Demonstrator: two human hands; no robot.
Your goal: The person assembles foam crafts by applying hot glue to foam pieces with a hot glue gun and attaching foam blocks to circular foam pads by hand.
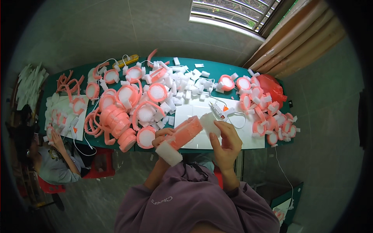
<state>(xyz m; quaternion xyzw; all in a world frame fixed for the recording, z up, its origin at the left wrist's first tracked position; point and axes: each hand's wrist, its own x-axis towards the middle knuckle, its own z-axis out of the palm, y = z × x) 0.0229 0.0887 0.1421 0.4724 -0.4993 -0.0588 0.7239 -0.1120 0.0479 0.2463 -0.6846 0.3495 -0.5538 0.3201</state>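
My left hand (164,135) is closed around a pink foam piece (187,133), held tilted above the front edge of the table. A white foam block (169,153) sits at the piece's near-left end. Pinched between the thumb and fingers of my right hand (228,144) is another white foam block (210,123), up against the far-right end of the pink piece. Whether it is stuck there I cannot tell. Just beyond my hands, a white glue gun (217,110) with an orange part lies on a white board (248,136).
The green table (217,64) carries a heap of white foam blocks (178,83), stacked pink foam rings (114,119) and finished-looking pieces (268,112) by a red bag (273,87). A yellow power strip (126,61) feeds trailing cables. At the left, another person (58,165) works with similar pieces.
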